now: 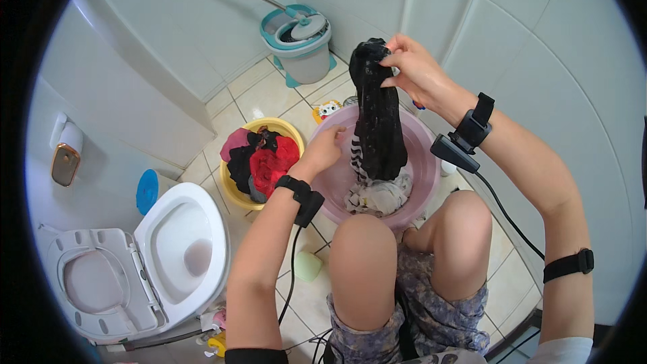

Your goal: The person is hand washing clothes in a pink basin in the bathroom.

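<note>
My right hand (414, 68) pinches the top of a wet black garment (379, 126) and holds it up over a pink plastic basin (429, 162). The cloth hangs long and narrow, with soapy streaks near its top. Left of it, my left hand (323, 149) is above the basin's left side, with no cloth seen in its fingers, which are slightly apart and bent. Black-and-white striped fabric (357, 154) shows behind the black garment. White patterned cloth (381, 196) lies crumpled in the basin, close to my knees.
A yellow basin (227, 193) of red, black and pink clothes stands left. Behind are a spin-mop bucket (303, 60) and a cat-face item (327, 110). The toilet (215, 222) is at left, a green object (307, 266) on the tiles. Cables (505, 220) trail from both wrist devices.
</note>
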Demonstrator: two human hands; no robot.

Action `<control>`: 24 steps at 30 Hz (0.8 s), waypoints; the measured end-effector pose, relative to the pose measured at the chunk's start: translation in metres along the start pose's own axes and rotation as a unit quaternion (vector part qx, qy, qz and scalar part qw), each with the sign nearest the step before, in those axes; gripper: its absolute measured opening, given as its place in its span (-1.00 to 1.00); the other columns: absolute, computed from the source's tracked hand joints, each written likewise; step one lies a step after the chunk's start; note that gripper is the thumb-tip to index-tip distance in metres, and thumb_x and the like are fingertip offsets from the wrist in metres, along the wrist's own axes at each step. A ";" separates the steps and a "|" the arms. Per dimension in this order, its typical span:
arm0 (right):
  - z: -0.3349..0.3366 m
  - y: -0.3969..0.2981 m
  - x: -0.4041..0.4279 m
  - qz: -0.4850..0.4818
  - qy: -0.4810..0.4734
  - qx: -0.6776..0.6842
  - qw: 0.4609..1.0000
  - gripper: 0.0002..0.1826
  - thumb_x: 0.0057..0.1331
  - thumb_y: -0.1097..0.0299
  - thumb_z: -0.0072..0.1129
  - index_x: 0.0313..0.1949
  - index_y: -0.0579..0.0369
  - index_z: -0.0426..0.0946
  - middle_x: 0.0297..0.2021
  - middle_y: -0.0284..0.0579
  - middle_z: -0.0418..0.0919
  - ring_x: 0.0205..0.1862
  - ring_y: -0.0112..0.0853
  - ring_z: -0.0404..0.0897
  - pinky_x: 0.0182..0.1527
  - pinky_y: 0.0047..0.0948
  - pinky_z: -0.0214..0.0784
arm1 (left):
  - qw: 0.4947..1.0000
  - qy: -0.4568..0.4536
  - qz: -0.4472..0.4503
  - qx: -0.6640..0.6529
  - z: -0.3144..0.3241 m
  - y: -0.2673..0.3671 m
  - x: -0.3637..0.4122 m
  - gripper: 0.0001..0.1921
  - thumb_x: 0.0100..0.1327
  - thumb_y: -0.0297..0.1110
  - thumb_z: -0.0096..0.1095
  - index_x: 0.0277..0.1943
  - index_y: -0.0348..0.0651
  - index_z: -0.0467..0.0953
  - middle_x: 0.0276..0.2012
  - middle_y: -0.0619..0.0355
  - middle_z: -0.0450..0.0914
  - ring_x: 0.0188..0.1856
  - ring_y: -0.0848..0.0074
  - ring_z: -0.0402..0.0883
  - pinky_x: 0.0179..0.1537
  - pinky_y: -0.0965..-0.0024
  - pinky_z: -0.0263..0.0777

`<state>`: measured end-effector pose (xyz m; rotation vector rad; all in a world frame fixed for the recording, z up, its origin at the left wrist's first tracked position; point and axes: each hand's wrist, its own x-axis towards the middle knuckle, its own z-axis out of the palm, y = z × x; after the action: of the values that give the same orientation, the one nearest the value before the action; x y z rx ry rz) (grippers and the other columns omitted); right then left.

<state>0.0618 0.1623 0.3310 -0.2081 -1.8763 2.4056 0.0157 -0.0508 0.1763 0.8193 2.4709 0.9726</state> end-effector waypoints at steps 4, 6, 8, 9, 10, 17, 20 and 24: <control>0.019 -0.026 -0.004 -0.067 -0.096 0.012 0.993 -0.83 0.19 0.65 -0.07 -0.27 0.11 0.25 -0.29 -0.17 0.35 -0.24 -0.39 0.47 -0.34 -0.39 0.42 | 0.994 0.104 -0.007 -0.038 0.013 -0.025 0.014 -0.51 0.02 -0.67 0.12 0.10 -0.29 0.41 -0.01 -0.07 0.56 -0.08 0.33 0.59 -0.06 0.33 0.44; 0.020 -0.035 -0.004 -0.100 -0.110 0.022 0.989 -0.84 0.19 0.62 -0.05 -0.26 0.09 0.28 -0.29 -0.21 0.37 -0.24 -0.43 0.46 -0.32 -0.42 0.40 | 0.993 0.066 0.090 -0.035 0.014 -0.026 0.023 -0.50 0.01 -0.62 0.19 0.10 -0.30 0.42 -0.08 -0.09 0.59 -0.12 0.31 0.60 -0.08 0.34 0.43; 0.015 -0.032 0.002 -0.130 -0.126 0.039 0.983 -0.84 0.19 0.60 -0.02 -0.26 0.07 0.30 -0.30 -0.25 0.38 -0.24 -0.47 0.45 -0.30 -0.44 0.38 | 0.998 0.046 0.011 -0.051 0.009 -0.040 0.023 -0.58 0.03 -0.53 0.24 0.02 -0.32 0.46 -0.16 -0.05 0.60 -0.18 0.35 0.60 -0.13 0.36 0.43; 0.002 -0.028 0.003 -0.126 -0.100 0.009 0.987 -0.84 0.19 0.55 0.00 -0.25 0.04 0.31 -0.31 -0.29 0.38 -0.25 -0.50 0.43 -0.27 -0.46 0.34 | 0.995 0.026 -0.061 -0.074 0.008 -0.049 0.024 -0.65 0.06 -0.44 0.29 -0.06 -0.33 0.51 -0.24 -0.01 0.61 -0.24 0.39 0.59 -0.18 0.38 0.42; -0.013 -0.023 0.005 -0.122 -0.074 -0.020 0.990 -0.84 0.19 0.51 0.02 -0.23 0.01 0.32 -0.33 -0.33 0.38 -0.27 -0.53 0.40 -0.25 -0.49 0.30 | 0.986 0.006 -0.135 -0.095 0.006 -0.060 0.024 -0.69 0.09 -0.35 0.33 -0.13 -0.35 0.55 -0.32 0.03 0.62 -0.31 0.43 0.59 -0.22 0.40 0.42; -0.125 0.106 0.006 0.073 0.044 -0.194 0.977 -0.86 0.09 0.49 0.02 -0.34 0.00 0.31 -0.46 -0.42 0.30 -0.38 -0.57 0.32 -0.32 -0.54 0.21 | 0.934 0.034 -0.179 -0.308 -0.008 -0.116 0.022 -0.95 0.24 -0.44 0.06 -0.26 -0.11 0.47 -0.37 0.27 0.54 -0.32 0.59 0.53 -0.28 0.48 0.42; -0.174 0.183 0.006 0.083 0.046 -0.267 0.959 -0.85 0.05 0.53 0.03 -0.39 0.03 0.30 -0.51 -0.41 0.27 -0.42 -0.56 0.29 -0.37 -0.51 0.17 | 0.875 0.103 -0.175 -0.439 0.011 -0.112 0.032 -0.87 0.23 -0.48 -0.02 -0.21 -0.17 0.48 -0.35 0.24 0.56 -0.32 0.54 0.55 -0.30 0.47 0.45; -0.178 0.197 -0.008 0.025 0.006 -0.400 0.916 -0.84 0.00 0.55 0.04 -0.42 0.09 0.27 -0.58 -0.33 0.21 -0.46 -0.52 0.24 -0.42 -0.46 0.12 | 0.901 0.140 -0.097 -0.398 0.006 -0.098 0.055 -0.91 0.19 -0.50 0.03 -0.36 -0.26 0.50 -0.47 0.29 0.51 -0.44 0.70 0.42 -0.38 0.62 0.28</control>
<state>0.1011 0.2837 0.0980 -0.3125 -2.7550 1.4984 -0.0610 -0.0710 0.0960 0.1585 1.9819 1.9158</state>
